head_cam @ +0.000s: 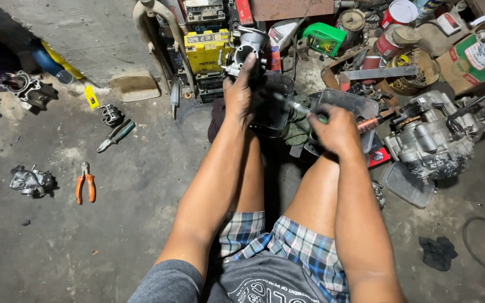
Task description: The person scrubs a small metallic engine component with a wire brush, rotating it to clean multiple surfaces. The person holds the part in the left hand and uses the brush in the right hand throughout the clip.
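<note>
A grey metal carburettor [246, 53] is held raised over the concrete floor [113, 224] in the closed left hand [238, 96], while a green-handled screwdriver [304, 110] is gripped by the right hand [335, 130] just beside it.

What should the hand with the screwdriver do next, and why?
Probably bring the screwdriver tip onto the carburetor. The left hand holds that metal part up, while the right hand grips the tool with its tip pointing that way but apart from it.
</note>
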